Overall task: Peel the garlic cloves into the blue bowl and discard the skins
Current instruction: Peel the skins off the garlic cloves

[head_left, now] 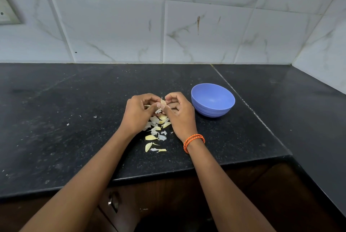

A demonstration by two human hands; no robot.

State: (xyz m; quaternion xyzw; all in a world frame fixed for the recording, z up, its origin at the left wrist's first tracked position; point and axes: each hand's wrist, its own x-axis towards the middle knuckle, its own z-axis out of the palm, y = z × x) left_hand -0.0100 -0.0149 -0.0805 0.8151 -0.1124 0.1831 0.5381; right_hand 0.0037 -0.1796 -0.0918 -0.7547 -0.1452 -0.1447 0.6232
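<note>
- Cupboard doors (131,200) of dark wood fill the bottom of the frame, under the black counter (74,147).
- Garlic cloves and loose skins (156,132) lie scattered at lower centre, between the wrists.
- Left hand (139,113) and right hand (177,112) meet at centre, curled fingertips pinching one clove (163,103) together.
- Blue bowl (212,99) sits just right of the right hand.
- Marbled tiles (206,31) cover the top.

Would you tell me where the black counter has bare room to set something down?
Free: the broad stretch behind the hands to the tiled wall, and right of the round blue plastic bowl. Crowded: between left hand and right hand, where pale garlic cloves and skins lie, towards the front edge.
</note>
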